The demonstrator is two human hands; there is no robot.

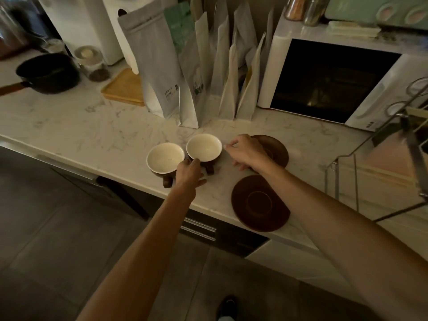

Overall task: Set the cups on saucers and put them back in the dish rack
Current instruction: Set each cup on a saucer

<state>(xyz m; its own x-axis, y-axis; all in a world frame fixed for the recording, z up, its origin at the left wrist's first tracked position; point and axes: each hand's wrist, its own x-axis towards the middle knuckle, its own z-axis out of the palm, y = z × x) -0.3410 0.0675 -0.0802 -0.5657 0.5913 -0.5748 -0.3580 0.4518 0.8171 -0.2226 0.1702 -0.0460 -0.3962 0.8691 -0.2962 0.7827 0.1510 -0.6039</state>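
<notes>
Two cups, brown outside and cream inside, stand upright and touching on the marble table (97, 126): left cup (165, 158), then right cup (204, 147), both left of the far saucer (276, 150). Left hand (188, 171) reaches between the cups, fingers curled at the right cup's side; whether it grips cannot be told. Right hand (246, 152) hovers loosely spread over the far saucer; near saucer (260, 203) overhangs the table edge, dish rack (342, 179) beyond.
</notes>
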